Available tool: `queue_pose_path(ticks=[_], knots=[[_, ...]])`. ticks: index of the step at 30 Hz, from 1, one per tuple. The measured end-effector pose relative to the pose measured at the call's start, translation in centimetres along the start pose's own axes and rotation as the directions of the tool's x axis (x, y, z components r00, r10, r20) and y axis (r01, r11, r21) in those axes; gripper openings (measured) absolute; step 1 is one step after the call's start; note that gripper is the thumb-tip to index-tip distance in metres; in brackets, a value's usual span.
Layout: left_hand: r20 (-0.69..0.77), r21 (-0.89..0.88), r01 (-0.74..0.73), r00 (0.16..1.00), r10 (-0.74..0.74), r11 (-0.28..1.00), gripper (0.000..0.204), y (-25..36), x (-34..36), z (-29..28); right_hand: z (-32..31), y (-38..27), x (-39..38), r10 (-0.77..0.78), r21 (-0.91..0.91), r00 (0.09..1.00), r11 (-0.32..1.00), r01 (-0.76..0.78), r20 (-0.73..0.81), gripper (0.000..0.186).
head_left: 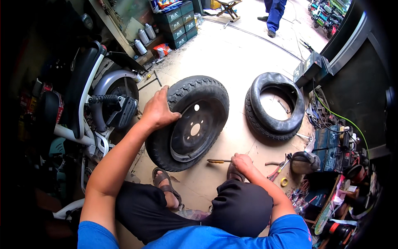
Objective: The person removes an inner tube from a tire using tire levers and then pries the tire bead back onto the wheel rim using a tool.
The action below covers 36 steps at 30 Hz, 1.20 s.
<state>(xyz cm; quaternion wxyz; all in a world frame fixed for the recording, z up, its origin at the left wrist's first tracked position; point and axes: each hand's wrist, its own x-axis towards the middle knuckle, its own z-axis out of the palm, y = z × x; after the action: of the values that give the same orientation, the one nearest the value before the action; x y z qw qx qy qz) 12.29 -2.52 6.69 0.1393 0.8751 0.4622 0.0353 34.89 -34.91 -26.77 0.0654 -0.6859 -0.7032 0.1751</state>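
Observation:
My left hand [159, 111] grips the upper left edge of a tilted black tyre [159, 149] on a black steel wheel rim [188, 147], which has a centre hole and bolt holes. My right hand [241, 162] is closed on a slim tool [217, 161], apparently metal with a yellowish handle, held low at the right of the wheel. A second tyre [265, 130] lies flat further right, with a black inner tube [282, 124] on it. Pliers and other hand tools [282, 168] lie on the floor beside my right forearm, near a roll of yellow tape [284, 181].
A white scooter [81, 112] stands at my left. Stacked dark battery boxes [176, 25] and spray cans [144, 37] line the back. A person in blue trousers [274, 12] is by the doorway. Batteries, cables and clutter [327, 145] crowd my right. A T-shaped tool [155, 79] lies behind the wheel.

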Motion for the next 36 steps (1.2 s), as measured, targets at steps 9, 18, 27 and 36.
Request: queue_pose_path(ticks=[9,18,27,36], knots=[[0.009,-0.003,-0.164,0.986,0.164,0.987,0.097,1.8,-1.9,0.0,0.4,2.9,-16.7,0.622,0.058,0.782,0.78,-0.623,0.038,0.022],[-0.015,0.013,-0.339,0.94,0.34,0.941,0.088,3.2,-3.0,0.8,-14.7,-3.3,-15.7,0.65,0.963,0.76,0.211,-0.165,-0.013,0.048],[-0.085,0.023,-0.405,0.91,0.406,0.914,0.07,1.8,-3.7,1.1,-36.5,-15.2,-8.8,0.165,0.271,0.925,0.96,-0.071,-0.341,0.033],[-0.117,0.005,-0.438,0.893,0.436,0.899,0.063,1.8,-4.6,0.7,-37.9,-18.0,-3.6,0.065,0.001,0.953,0.998,-0.068,-0.296,0.028]])
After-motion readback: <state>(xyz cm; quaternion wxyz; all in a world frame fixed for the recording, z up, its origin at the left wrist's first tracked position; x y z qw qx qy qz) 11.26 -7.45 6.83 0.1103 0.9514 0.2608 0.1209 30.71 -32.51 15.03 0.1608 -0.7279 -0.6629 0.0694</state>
